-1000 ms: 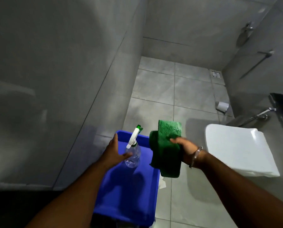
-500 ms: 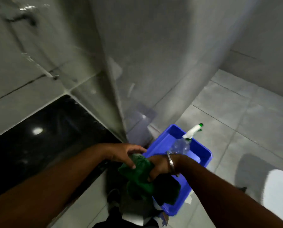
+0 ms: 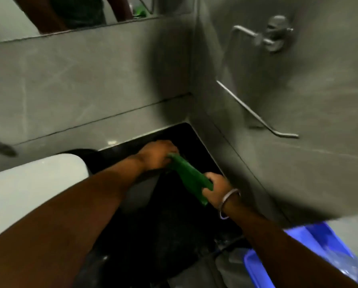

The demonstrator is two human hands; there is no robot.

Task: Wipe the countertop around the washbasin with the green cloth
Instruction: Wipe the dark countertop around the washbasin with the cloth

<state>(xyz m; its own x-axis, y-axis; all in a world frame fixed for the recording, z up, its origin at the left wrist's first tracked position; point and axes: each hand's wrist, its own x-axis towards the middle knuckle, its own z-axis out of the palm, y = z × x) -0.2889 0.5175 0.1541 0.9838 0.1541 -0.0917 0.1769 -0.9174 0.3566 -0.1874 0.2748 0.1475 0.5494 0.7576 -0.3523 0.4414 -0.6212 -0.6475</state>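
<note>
The green cloth (image 3: 189,176) is stretched between both hands just above the black countertop (image 3: 169,231). My left hand (image 3: 156,153) grips its far end near the back corner of the counter. My right hand (image 3: 217,187), with a metal bangle on the wrist, grips the near end close to the right wall. The white washbasin (image 3: 28,194) sits on the counter to the left, partly hidden behind my left forearm.
Grey tiled walls enclose the counter at the back and right. A metal towel bar (image 3: 255,113) and a ring holder (image 3: 271,36) hang on the right wall. A blue tub (image 3: 298,256) holding a spray bottle stands at bottom right. A mirror (image 3: 70,13) runs along the top.
The view has swung left from the tub and floor to the counter corner. Both hands carried the cloth over the black countertop and pulled it out into a strip.
</note>
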